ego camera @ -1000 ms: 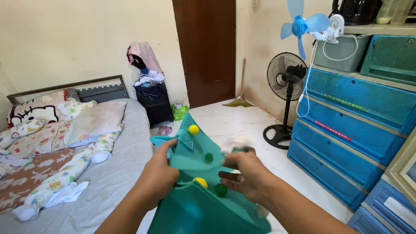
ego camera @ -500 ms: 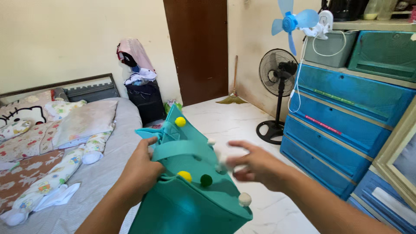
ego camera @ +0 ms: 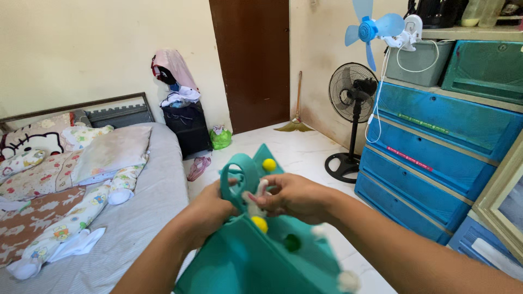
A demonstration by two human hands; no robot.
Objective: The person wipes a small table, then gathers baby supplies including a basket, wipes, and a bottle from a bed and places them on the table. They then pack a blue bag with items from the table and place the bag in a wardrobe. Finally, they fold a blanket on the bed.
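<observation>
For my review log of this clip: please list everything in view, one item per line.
felt bag: one, teal with yellow, green and white pompoms, held at bottom centre
bed: one, grey sheet, left
pillows: several, patterned, head of the bed
door: one, brown, back wall
pedestal fan: one, black, beside the drawers
clip fan: one, blue, above the drawers
drawer unit: one, blue, right
broom: one, back corner
left hand: one, gripping the bag's handle
right hand: one, pinching something white at the bag's top
</observation>
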